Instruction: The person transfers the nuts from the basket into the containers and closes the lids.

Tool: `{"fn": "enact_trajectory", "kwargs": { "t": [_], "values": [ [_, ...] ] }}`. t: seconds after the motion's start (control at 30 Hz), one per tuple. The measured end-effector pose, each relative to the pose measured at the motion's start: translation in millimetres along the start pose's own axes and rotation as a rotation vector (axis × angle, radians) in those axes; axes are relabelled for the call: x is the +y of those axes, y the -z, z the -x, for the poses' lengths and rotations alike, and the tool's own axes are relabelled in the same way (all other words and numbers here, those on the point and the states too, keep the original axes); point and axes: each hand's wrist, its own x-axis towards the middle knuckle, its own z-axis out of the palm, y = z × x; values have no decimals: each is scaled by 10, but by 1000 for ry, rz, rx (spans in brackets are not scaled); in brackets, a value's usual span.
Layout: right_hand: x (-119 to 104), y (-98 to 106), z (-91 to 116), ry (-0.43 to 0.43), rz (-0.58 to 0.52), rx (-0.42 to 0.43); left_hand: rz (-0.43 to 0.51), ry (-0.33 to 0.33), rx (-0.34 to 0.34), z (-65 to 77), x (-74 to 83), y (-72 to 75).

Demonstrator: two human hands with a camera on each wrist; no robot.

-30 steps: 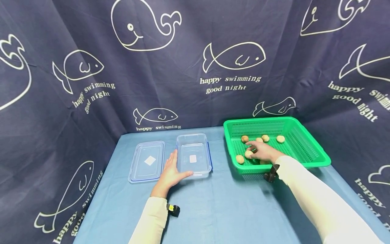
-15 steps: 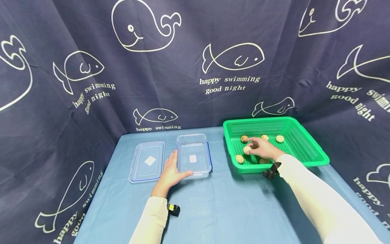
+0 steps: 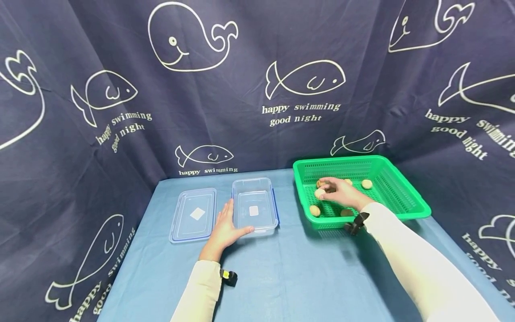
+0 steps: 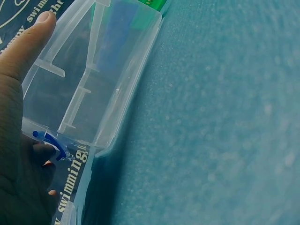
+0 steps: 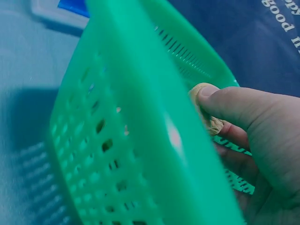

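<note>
Between thumb and fingers, my right hand (image 3: pixel 342 193) pinches a pale walnut (image 3: pixel 319 194) over the left part of the green basket (image 3: pixel 410 197). The same walnut (image 5: pixel 206 105) shows beyond the rim in the right wrist view. My left hand (image 3: pixel 226 229) rests against the clear plastic box (image 3: pixel 257 219), fingers straight along its left side and thumb at its near edge. In the left wrist view the thumb (image 4: pixel 33 42) lies along the wall of the box (image 4: pixel 79 84). Several walnuts stay in the basket, one (image 3: pixel 314 210) near its front left corner; the right hand partly hides others.
A clear lid with a blue seal (image 3: pixel 189 226) lies flat left of the box. Blue cloth (image 3: pixel 289 268) covers the table. Behind stands a dark blue curtain (image 3: pixel 249 129) with white fish prints. The basket's raised rim surrounds the walnuts.
My right hand has lifted the walnut slightly and carried it left, towards the basket's left side. My left hand keeps its place on the box.
</note>
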Motion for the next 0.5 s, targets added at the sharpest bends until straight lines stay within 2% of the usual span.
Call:
{"fn": "enact_trajectory", "kwargs": {
  "t": [0.4, 0.5],
  "values": [
    [-211, -18, -109, -23, -7, 49, -26, -7, -1, 10, -15, 6],
    [-275, -33, -147, -21, -43, 55, -39, -8, -10, 12, 3, 16]
  ]
}}
